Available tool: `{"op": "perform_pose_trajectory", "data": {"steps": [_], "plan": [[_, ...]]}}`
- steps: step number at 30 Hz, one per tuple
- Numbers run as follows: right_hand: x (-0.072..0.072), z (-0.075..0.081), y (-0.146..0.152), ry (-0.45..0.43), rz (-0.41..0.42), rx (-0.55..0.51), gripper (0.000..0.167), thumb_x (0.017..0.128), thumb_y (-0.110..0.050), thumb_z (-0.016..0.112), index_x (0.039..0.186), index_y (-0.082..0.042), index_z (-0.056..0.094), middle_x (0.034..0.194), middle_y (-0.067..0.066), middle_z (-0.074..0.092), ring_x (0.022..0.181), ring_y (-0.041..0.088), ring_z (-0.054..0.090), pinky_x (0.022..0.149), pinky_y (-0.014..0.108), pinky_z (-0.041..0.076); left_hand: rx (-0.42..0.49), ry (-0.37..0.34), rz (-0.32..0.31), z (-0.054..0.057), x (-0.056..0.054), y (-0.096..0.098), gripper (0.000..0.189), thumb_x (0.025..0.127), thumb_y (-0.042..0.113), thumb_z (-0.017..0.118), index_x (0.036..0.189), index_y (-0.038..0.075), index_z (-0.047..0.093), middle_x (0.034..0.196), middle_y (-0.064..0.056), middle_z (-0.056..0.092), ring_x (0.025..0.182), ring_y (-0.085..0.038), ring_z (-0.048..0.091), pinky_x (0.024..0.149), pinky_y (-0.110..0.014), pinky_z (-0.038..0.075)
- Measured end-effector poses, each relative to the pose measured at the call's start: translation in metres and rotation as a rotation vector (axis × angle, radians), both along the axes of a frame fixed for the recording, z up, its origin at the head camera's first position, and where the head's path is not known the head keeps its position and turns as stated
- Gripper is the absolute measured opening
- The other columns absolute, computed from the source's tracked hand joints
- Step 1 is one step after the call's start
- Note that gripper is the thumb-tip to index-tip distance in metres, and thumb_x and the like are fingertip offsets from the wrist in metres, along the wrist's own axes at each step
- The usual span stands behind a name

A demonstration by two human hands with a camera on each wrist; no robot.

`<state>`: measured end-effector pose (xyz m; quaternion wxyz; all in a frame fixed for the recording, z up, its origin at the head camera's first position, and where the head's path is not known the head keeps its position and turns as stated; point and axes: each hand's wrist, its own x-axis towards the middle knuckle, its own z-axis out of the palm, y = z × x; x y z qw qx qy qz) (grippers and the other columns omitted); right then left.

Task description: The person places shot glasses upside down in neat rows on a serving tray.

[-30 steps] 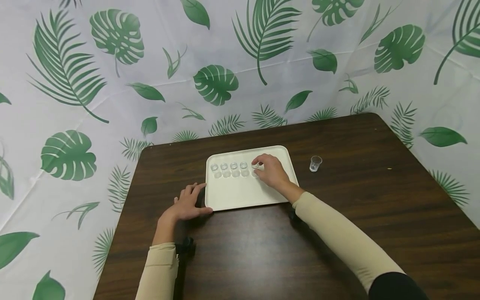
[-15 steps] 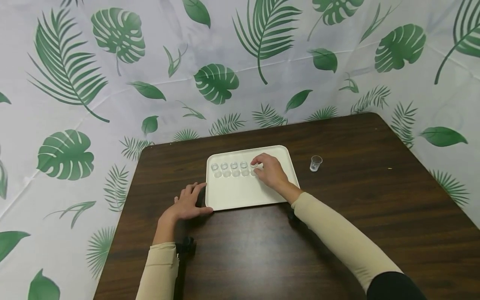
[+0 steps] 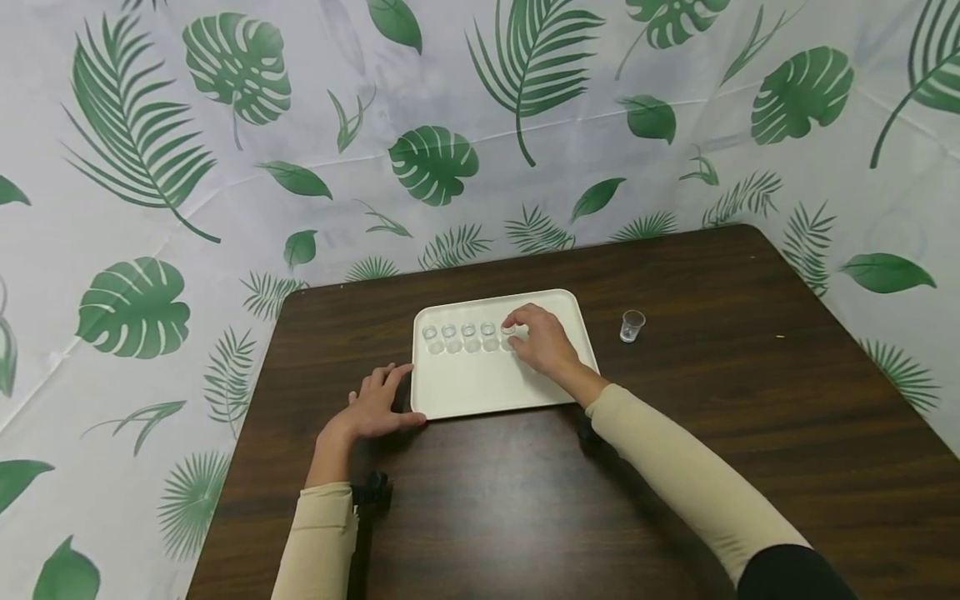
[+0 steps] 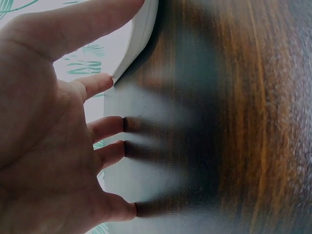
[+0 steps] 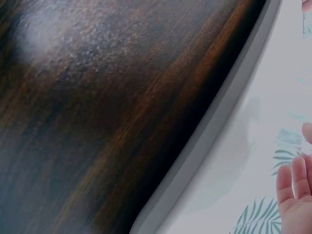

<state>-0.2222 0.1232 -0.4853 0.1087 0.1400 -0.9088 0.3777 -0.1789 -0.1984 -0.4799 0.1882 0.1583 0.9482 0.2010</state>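
A cream tray (image 3: 487,387) lies on the table with a row of several small clear cups (image 3: 468,331) along its far side. At the right end of that row, my right hand (image 3: 543,343) pinches another small clear cup (image 3: 509,330) between thumb and fingers, partly hiding it. My left hand (image 3: 372,408) is spread at the tray's near left corner, thumb and a finger touching its edge. In the left wrist view, the left hand (image 4: 53,131) has its fingertips down on the table. The right wrist view catches only some fingers of the right hand (image 5: 295,190).
One more clear cup (image 3: 632,325) stands on the dark wooden table (image 3: 720,400), to the right of the tray. A white cloth with green leaf prints (image 3: 315,108) hangs behind the table.
My right hand has shifted very slightly left with the cup, closer to the row. The left hand has stayed in place at the tray's corner.
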Motion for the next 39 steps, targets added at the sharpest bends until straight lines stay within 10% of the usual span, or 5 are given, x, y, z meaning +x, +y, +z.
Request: {"op": "perform_pose_trajectory", "data": {"steps": [22, 32, 39], "plan": [[0.03, 0.018, 0.041, 0.136, -0.053, -0.104, 0.029, 0.083, -0.008, 0.074, 0.112, -0.008, 0.07, 0.11, 0.005, 0.062, 0.098, 0.026, 0.059, 0.074, 0.04, 0.049, 0.005, 0.002, -0.012, 0.001, -0.002, -0.002, 0.094, 0.083, 0.056, 0.071, 0.155, 0.018, 0.025, 0.156, -0.023, 0.018, 0.139, -0.046, 0.02, 0.099, -0.074, 0.017], [0.039, 0.027, 0.108, 0.234, -0.279, -0.185, 0.03, 0.08, 0.002, 0.066, 0.11, -0.003, 0.069, 0.107, 0.013, 0.06, 0.088, 0.029, 0.055, 0.071, 0.035, 0.042, 0.015, 0.009, -0.007, 0.002, 0.002, -0.002, 0.094, 0.083, 0.055, 0.071, 0.156, 0.017, 0.025, 0.156, -0.024, 0.018, 0.139, -0.047, 0.019, 0.099, -0.075, 0.016], [0.047, 0.016, 0.151, 0.04, -0.438, -0.208, 0.052, 0.074, 0.007, 0.056, 0.125, 0.001, 0.057, 0.114, 0.016, 0.055, 0.095, 0.028, 0.054, 0.075, 0.028, 0.038, 0.017, 0.0, -0.006, 0.004, 0.003, 0.0, 0.093, 0.084, 0.053, 0.072, 0.156, 0.017, 0.025, 0.156, -0.024, 0.018, 0.14, -0.046, 0.019, 0.099, -0.076, 0.015]]}}
